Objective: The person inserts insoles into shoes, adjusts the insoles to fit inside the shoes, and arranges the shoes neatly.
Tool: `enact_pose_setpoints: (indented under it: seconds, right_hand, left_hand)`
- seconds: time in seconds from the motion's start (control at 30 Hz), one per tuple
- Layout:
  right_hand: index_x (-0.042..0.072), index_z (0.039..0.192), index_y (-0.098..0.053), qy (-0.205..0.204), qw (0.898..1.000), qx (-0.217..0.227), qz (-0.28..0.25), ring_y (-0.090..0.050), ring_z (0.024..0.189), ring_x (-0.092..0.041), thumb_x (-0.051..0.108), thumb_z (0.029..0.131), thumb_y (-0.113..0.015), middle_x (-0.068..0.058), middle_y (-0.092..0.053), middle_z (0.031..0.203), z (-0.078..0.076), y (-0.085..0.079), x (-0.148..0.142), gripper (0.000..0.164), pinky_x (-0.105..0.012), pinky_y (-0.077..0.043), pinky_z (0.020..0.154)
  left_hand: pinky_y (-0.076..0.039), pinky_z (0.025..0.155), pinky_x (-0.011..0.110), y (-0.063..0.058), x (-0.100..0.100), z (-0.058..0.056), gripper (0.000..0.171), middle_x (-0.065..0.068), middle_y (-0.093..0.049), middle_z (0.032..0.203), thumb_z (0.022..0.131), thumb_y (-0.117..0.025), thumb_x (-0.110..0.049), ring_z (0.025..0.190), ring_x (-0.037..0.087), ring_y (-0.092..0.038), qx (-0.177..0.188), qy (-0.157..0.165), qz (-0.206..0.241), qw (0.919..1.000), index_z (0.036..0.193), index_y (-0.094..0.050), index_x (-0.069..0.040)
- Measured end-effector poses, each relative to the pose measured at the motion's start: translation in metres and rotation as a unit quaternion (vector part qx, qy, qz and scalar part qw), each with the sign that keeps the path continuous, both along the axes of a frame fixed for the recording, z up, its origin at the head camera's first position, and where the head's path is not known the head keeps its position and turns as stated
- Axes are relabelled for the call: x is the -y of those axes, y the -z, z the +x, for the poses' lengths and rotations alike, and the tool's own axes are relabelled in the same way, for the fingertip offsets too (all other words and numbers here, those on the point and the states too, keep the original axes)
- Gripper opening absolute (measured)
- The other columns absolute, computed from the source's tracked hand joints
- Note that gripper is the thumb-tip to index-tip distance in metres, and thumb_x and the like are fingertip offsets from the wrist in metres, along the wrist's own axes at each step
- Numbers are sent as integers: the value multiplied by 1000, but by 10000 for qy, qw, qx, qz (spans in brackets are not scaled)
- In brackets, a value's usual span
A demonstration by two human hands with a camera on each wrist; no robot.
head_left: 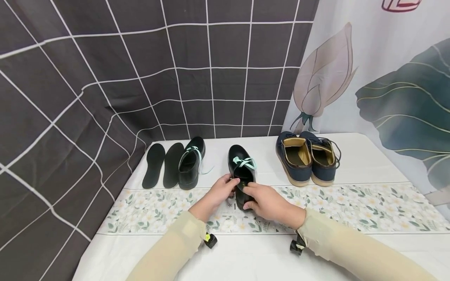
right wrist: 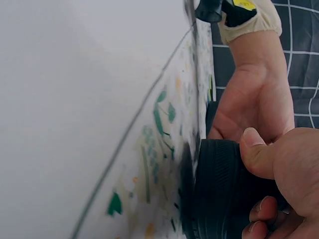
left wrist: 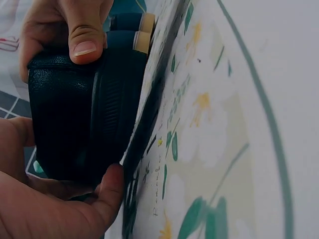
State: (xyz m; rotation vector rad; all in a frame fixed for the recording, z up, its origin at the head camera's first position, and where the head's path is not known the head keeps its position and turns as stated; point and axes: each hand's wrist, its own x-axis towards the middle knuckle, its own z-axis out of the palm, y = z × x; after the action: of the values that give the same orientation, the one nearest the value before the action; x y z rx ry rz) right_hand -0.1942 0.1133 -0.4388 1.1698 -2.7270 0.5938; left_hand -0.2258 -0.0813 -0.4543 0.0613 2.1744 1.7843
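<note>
A white table (head_left: 246,255) carries everything, a floral band (head_left: 151,212) printed across it, and its landmark is the left-hand black shoe (head_left: 189,175), standing upright. Left of that landmark lie two flat black insoles, the nearer insole (head_left: 173,166) just beside it and the farther insole (head_left: 153,166) beyond. To its right is a second black shoe (head_left: 242,171), whether resting fully on the surface or not is unclear; well apart, farther right, stand two navy shoes (head_left: 298,171) side by side.

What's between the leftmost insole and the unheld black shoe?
In the head view, the second insole lies between the leftmost insole and the unheld black shoe.
</note>
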Motion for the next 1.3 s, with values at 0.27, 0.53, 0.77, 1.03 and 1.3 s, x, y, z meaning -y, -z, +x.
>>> enact_pose_setpoints:
  seconds: [0.27,0.53,0.77,1.03,1.3]
  right_hand:
    - [17,101,-62,21,9998,215,-4,-47,74,-7,29,89,-76,7,-51,91,0,7,1,22,-26,-44,67]
    - [17,97,-60,101,9995,286,58,-47,73,-8,29,89,-76,7,-51,91,-2,6,2,22,-25,-42,66]
    - [16,101,-61,171,9987,468,94,-49,77,-8,31,90,-75,6,-54,94,-1,6,2,23,-26,-44,69]
    - [13,109,-63,184,9985,505,87,-51,79,-8,31,92,-73,4,-57,97,-1,8,3,27,-27,-45,70]
    - [22,104,-67,134,9902,1077,-876,-53,76,-6,43,99,-61,9,-60,93,-14,1,-5,23,-26,-46,67]
  left_hand:
    - [-49,65,27,0,-1,-2,37,6,-58,87,105,-48,-33,77,17,-55,-31,150,-445,9989,127,-59,-4]
    - [-47,56,25,-2,-2,-3,34,6,-50,77,106,-44,-32,68,18,-50,-88,289,-690,9972,117,-57,-3]
    - [-54,63,28,0,-2,-3,36,7,-51,80,107,-41,-32,72,19,-52,19,382,-723,9966,124,-55,-4]
    - [-55,66,30,5,-2,-7,38,9,-54,88,107,-39,-32,73,19,-53,-99,521,-771,9956,129,-55,-4]
    - [-55,65,28,9,-1,-9,38,8,-54,86,107,-41,-35,73,18,-54,-152,536,-731,9958,125,-54,-4]
